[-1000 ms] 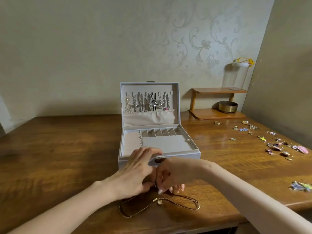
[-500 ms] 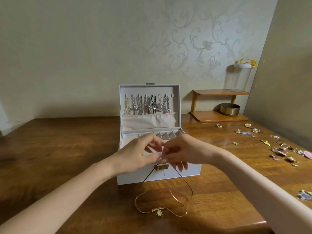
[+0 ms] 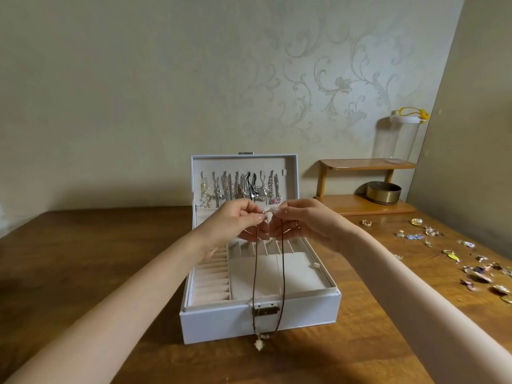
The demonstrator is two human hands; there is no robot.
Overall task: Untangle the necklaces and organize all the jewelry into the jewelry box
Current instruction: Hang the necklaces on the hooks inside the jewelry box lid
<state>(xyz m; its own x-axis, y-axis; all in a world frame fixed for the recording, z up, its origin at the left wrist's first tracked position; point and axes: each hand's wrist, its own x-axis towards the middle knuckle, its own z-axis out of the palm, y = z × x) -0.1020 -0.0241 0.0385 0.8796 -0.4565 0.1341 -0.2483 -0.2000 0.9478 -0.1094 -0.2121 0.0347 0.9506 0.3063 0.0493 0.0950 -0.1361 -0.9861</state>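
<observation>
Brown necklace (image 3: 255,273) pinched at top between curled fingers (image 3: 253,217) of left hand (image 3: 232,221) and right hand (image 3: 304,221), pendant (image 3: 257,345) dangling before white box (image 3: 216,322).

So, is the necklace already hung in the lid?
No, left hand and right hand pinch the necklace ends above the jewelry box.

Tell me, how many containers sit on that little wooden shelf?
2: a clear jar on the top tier and a round brass tin on the bottom tier; nothing looks hidden.
</observation>
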